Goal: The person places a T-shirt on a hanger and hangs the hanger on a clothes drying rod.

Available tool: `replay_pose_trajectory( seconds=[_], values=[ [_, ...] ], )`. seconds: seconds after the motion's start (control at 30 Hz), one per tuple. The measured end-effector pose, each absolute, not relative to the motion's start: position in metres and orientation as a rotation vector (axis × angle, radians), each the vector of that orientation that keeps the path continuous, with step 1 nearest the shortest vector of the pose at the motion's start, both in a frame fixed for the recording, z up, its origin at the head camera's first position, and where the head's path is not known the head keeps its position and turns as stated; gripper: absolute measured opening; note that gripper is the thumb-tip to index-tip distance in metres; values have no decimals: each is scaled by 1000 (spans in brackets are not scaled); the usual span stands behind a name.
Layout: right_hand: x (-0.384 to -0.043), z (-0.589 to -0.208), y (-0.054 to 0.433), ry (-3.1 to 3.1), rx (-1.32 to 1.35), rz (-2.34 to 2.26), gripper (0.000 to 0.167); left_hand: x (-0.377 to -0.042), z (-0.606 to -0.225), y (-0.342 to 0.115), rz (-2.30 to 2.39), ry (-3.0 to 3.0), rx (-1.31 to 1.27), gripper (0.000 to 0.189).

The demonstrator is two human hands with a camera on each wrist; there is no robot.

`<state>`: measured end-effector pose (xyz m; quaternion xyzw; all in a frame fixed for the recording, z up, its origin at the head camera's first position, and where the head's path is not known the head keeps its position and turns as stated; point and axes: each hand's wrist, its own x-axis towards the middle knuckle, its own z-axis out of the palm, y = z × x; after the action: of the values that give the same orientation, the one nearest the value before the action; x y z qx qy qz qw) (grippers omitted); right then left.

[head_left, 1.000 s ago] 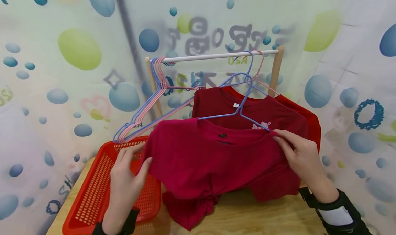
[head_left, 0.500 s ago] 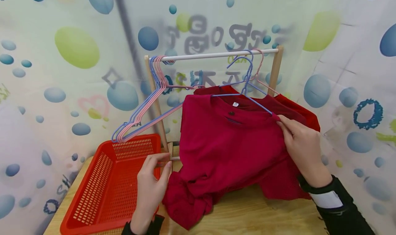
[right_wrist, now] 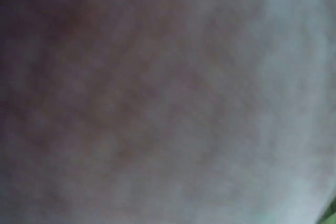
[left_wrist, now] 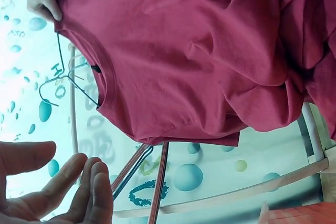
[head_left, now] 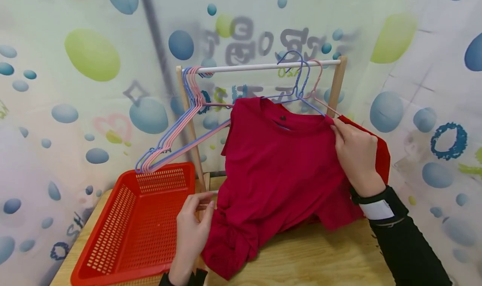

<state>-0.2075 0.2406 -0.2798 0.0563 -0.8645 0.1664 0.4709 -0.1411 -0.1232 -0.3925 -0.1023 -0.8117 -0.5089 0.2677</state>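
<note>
A crimson T-shirt [head_left: 282, 164] is on a blue hanger [head_left: 295, 85], its lower part bunched near the wooden tabletop. My right hand [head_left: 355, 152] pinches the shirt's shoulder together with the hanger's end. The hanger's hook overlaps the white rail [head_left: 244, 68] in the head view. Low beside the shirt's left side is my left hand [head_left: 193, 231], holding nothing. In the left wrist view the left hand's fingers [left_wrist: 73, 182] are loosely extended, away from the shirt. The right wrist view is a blur.
Several blue and pink hangers [head_left: 188, 110] hang at the rail's left end. A red shirt [head_left: 381, 152] hangs behind on the right. The red plastic basket [head_left: 124, 219] stands left on the wooden table [head_left: 320, 256]. A patterned curtain closes off the back.
My right hand has raised the hanger and crimson shirt from lower front up to the rail. The left hand has let go of the shirt's left side and moved right and down.
</note>
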Motion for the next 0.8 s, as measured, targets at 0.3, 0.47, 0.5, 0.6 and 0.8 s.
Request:
replay_pose_trajectory(
  seconds=[0.3,0.47,0.5,0.6,0.8],
  values=[
    [-226,-265,242,-2114,155,342,26,-141,-392,-123,-1360,-2199,-264,20],
    [-232,-257,243,-2149,145,311,26,-141,-392,-124,-1360,-2200,-257,19],
    [-232,-256,242,-2153,146,308,26,-141,-392,-124,-1359,-2199,-257,19],
    [-233,-255,241,-2160,156,305,25,-142,-392,-125,-1360,-2197,-256,19],
    [-235,-256,239,-2186,176,302,26,-141,-391,-126,-1381,-2203,-235,20]
  ],
)
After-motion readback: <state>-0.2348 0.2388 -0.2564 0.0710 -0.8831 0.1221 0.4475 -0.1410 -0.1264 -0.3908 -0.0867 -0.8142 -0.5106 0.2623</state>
